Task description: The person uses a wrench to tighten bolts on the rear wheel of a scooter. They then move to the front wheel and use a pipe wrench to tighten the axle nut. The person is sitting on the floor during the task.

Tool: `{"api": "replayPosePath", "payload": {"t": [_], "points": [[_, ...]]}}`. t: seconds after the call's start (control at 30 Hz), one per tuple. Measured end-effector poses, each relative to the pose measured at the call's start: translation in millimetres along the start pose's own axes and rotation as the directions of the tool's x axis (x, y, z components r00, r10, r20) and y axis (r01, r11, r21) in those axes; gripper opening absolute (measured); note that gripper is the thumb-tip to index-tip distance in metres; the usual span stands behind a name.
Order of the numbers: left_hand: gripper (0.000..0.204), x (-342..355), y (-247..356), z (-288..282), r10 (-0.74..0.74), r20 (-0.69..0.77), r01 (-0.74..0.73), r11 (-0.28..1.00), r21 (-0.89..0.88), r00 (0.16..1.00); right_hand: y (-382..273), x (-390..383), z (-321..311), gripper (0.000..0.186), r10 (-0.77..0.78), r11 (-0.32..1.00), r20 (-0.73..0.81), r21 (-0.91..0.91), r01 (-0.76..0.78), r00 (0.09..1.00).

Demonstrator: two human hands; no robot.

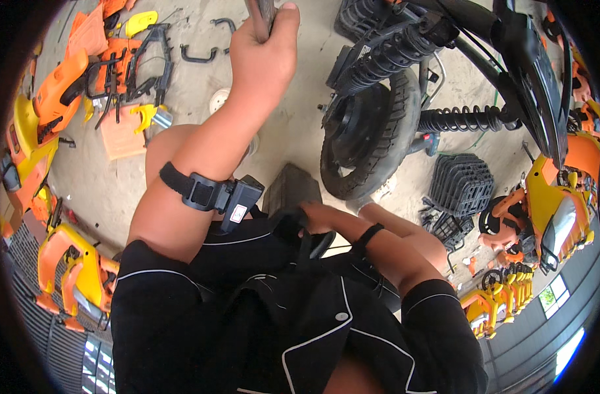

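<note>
My left hand [264, 56] is raised at the top, its fingers wrapped round a grey metal bar [262, 14] that runs out of view. My right hand [313, 218] is low near my lap, its fingers curled at a dark object [289, 223] that I cannot make out. A black box-like piece [290, 184] lies beyond it. At the right stands part of a black vehicle frame with a treaded tyre [385, 144], a coil-spring shock absorber [379, 65] and another spring [464, 119].
Orange and yellow body panels [64, 92] and black tube frames [152, 65] lie on the concrete floor [195, 92] at the left. Black plastic baskets [461, 184] sit at the right, near yellow-orange vehicles [549, 203]. More stand at the lower left [70, 262].
</note>
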State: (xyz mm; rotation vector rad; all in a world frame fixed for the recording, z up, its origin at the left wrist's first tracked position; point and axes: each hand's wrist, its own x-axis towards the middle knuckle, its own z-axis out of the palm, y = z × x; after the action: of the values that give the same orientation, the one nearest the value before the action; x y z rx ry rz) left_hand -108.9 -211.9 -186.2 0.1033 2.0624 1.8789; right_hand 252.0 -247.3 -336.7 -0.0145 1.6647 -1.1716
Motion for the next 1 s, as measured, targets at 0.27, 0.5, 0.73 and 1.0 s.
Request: {"api": "replayPosePath", "payload": {"t": [0.27, 0.5, 0.73, 1.0], "points": [[0.034, -47.0, 40.9, -47.5, -0.159, -0.316, 0.117, 0.982, -0.148, 0.935, -92.4, -5.7, 10.2, 0.053, 0.180, 0.959, -0.230, -0.177, -0.223, 0.956], [0.039, -22.4, 191.9, -185.1, 0.034, -0.458, -0.262, 0.856, -0.445, 0.888, -210.3, -32.0, -31.4, 0.053, 0.038, 0.913, -0.382, -0.362, -0.187, 0.923], [0.038, 39.9, 266.9, -397.7, 0.176, -0.411, -0.303, 0.914, -0.269, 0.895, -359.6, -52.4, -182.0, 0.053, -0.064, 0.796, -0.497, -0.549, -0.257, 0.865], [0.037, 6.4, 244.9, -618.0, -0.158, -0.666, 0.326, 0.936, 0.136, 0.729, -554.4, -236.8, -367.0, 0.073, -0.134, 0.850, -0.809, -0.392, -0.353, 0.573]]}}
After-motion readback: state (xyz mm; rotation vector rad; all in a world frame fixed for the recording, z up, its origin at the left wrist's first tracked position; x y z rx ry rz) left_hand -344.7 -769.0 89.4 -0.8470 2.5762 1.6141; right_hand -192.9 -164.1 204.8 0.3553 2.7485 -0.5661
